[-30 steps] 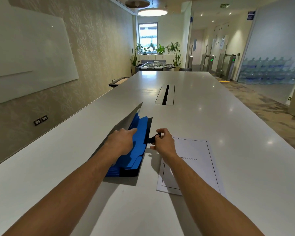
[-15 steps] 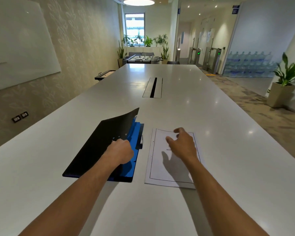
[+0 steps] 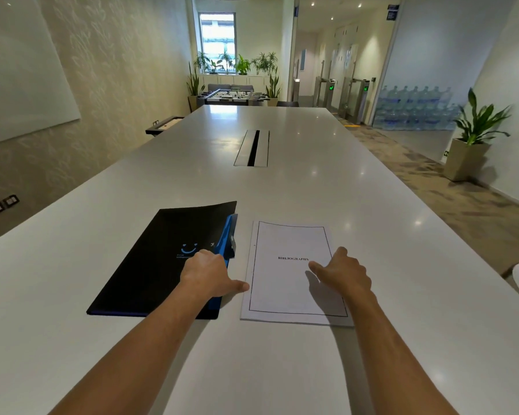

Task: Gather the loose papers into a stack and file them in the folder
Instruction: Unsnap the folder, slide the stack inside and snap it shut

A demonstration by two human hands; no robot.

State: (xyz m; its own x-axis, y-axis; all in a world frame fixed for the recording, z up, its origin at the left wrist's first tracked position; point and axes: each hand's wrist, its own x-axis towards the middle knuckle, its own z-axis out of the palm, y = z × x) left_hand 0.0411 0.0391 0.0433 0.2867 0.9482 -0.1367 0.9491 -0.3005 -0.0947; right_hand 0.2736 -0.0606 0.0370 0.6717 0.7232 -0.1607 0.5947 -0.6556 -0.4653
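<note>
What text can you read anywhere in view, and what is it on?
"BIBLIOGRAPHY": top sheet of the paper stack, printed inside a black border.
Folder: blue smile logo with a line of small print below, too small to read.
Blue wall sign, top right: too blurred to read.

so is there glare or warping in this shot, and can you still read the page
Head view: bright ceiling-light spots glare off the white table; the wide lens splays the forearms and stretches the frame edges. The paper stack is sharp enough to read BIBLIOGRAPHY. The right hand casts a soft shadow on the paper stack; the window is blown out.
</note>
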